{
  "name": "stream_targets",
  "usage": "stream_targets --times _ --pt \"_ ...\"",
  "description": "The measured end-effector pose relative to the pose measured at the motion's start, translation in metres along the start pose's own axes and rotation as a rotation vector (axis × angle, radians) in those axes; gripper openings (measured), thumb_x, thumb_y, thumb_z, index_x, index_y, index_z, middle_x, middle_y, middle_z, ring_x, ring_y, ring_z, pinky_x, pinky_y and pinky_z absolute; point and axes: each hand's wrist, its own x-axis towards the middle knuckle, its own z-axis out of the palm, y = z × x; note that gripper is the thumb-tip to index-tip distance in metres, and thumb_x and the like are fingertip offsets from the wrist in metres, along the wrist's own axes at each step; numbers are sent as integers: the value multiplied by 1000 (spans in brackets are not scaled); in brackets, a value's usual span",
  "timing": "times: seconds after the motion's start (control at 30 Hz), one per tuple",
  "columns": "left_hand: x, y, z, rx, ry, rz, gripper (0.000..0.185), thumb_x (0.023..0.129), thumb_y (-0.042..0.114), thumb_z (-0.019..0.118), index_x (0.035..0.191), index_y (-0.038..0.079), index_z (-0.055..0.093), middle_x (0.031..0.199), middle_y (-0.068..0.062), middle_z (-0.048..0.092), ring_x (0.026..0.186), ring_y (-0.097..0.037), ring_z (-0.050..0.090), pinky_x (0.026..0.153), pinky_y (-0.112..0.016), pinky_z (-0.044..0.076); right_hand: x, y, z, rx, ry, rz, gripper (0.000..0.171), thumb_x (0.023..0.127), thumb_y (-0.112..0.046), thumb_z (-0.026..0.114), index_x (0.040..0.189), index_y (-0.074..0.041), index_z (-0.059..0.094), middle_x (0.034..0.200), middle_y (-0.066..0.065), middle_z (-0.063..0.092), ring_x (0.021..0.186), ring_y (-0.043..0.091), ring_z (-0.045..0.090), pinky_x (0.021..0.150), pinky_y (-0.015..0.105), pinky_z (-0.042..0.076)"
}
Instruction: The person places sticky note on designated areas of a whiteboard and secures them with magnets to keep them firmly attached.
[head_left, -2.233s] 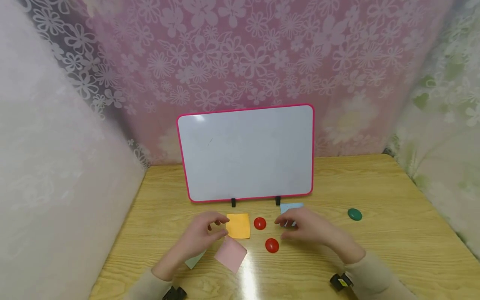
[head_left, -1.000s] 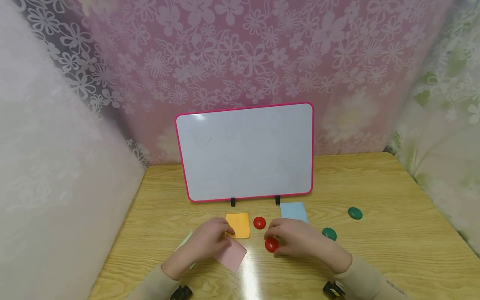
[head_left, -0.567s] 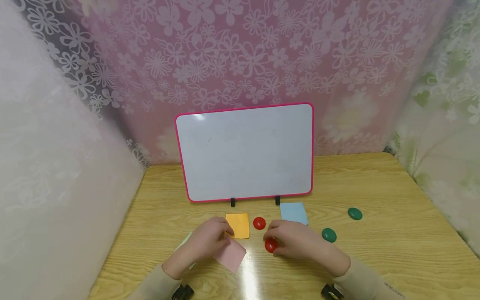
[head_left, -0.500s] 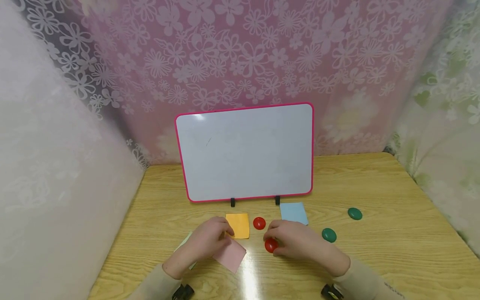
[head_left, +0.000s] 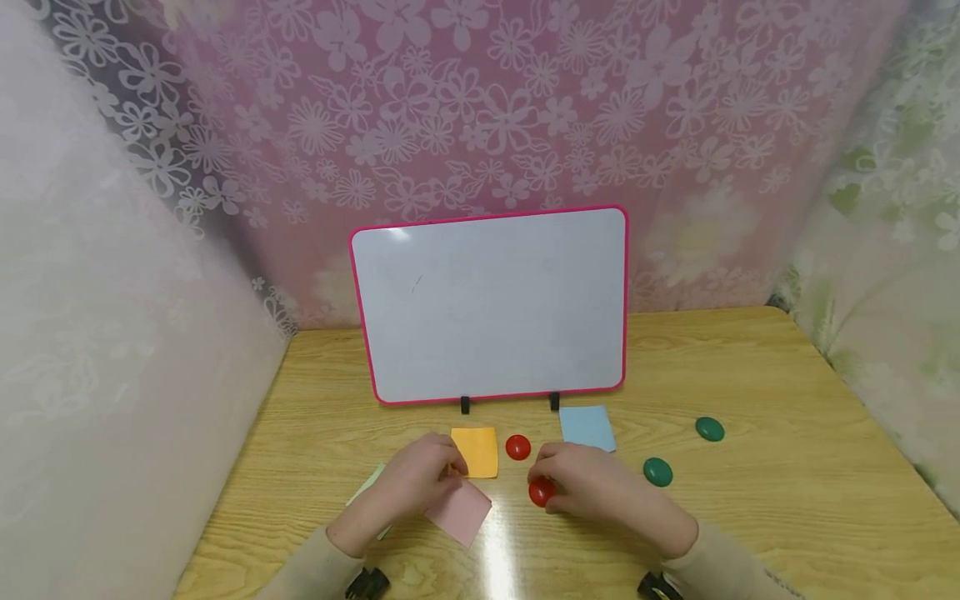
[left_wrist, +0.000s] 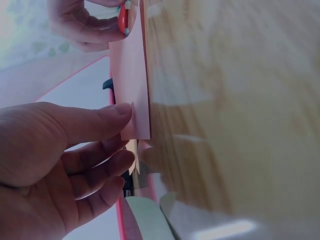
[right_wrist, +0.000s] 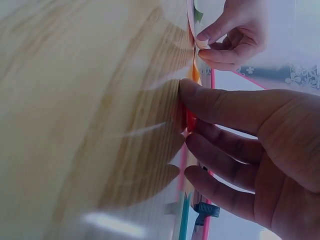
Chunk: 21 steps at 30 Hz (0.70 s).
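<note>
In the head view my left hand (head_left: 416, 477) is at the upper left corner of a pink sticky note (head_left: 461, 512) lying on the table. The left wrist view shows the thumb on that note's corner, with fingers curled behind it; I pinch it there. My right hand (head_left: 588, 479) has thumb and fingers on either side of a round red magnet (head_left: 541, 492), which still sits at table level. Behind lie an orange sticky note (head_left: 478, 452) and a second red magnet (head_left: 518, 447). A pale green note (head_left: 365, 485) is partly covered by my left hand.
A pink-framed whiteboard (head_left: 491, 304) stands upright on black feet at the back of the wooden table (head_left: 322, 392). A blue sticky note (head_left: 588, 427) lies before it. Two green magnets, one nearer (head_left: 657, 472) and one farther (head_left: 709, 429), lie at the right.
My left hand has moved down from beside the orange note to the pink note. My right hand has come off the blue note to the red magnet, uncovering a green magnet. Lately both barely move.
</note>
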Motion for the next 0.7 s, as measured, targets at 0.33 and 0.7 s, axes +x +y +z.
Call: stream_targets --times 0.33,0.7 --pt "-1 1 -1 -52 -8 -18 16 91 1 82 87 16 81 89 10 70 92 -12 62 78 -30 56 1 -6 0 45 2 68 25 82 -14 94 103 -19 81 96 -11 64 83 5 58 73 28 55" --pt "0 -1 -3 -150 -16 -1 16 95 0 78 92 16 83 90 10 73 91 -10 64 81 -31 57 2 -9 -2 67 -8 110 24 81 -14 94 101 -19 82 93 -11 64 81 5 56 73 29 54"
